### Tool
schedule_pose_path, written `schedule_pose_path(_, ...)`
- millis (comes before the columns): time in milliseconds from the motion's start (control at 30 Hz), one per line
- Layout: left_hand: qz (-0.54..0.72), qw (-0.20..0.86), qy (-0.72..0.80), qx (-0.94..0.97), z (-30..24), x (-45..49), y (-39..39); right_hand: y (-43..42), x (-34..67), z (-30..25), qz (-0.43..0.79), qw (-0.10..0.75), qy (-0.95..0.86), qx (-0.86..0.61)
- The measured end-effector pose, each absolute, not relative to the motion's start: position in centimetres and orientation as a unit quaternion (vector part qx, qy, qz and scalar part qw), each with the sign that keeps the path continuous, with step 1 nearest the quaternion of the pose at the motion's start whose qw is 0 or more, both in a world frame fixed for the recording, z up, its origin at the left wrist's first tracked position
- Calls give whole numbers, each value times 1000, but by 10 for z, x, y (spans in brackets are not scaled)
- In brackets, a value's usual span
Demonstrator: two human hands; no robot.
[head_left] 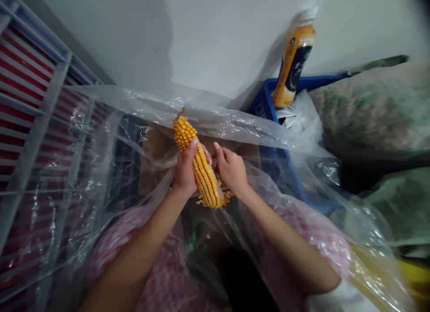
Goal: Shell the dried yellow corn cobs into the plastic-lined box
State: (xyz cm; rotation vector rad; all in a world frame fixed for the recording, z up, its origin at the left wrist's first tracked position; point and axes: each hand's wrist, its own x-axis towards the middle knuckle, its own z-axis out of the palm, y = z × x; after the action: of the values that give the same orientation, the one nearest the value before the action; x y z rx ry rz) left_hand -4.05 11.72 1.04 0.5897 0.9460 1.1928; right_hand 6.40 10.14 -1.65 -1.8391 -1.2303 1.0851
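An ear of corn (204, 179) with yellow kernels is tilted, its tip up and to the left. My left hand (187, 171) is wrapped round its upper half, thumb across the front. Along the right side of the ear a pale strip of bare cob shows. My right hand (232, 168) is just right of the ear, fingers curled in and thumb pointing up; whatever its palm may hold is hidden. Loose corn kernels (227, 197) lie below, inside a clear plastic bag (235, 119) spread open around both hands.
On the left stands a pale plastic rack (53, 88) with red behind its slats. At right, a blue basket (268, 90) contains an orange bottle (294, 63) and white plastic. Beyond it sits a large full sack (376, 110). A pale wall (208, 38) rises behind.
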Motion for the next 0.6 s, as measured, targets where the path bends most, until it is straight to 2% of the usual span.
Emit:
schedule_pose_path(167, 574, 670, 436, 180, 18, -56, 135, 107, 69, -16, 521, 414, -380, -642)
schedule_pose_path(233, 615, 623, 459, 151, 20, -62, 143, 103, 64, -14, 541, 399, -401, -622)
schedule_pose_path(333, 655, 570, 482, 120, 22, -66, 148, 95, 56, -12, 508, 350, -486, -620)
schedule_pose_path(433, 643, 583, 485, 108, 21, -66, 146, 89, 52, -13, 471, 329, -506, -643)
schedule_pose_path(600, 596, 645, 462, 123, 18, -63, 140, 85, 49, -16, 452, 345, -481, -667)
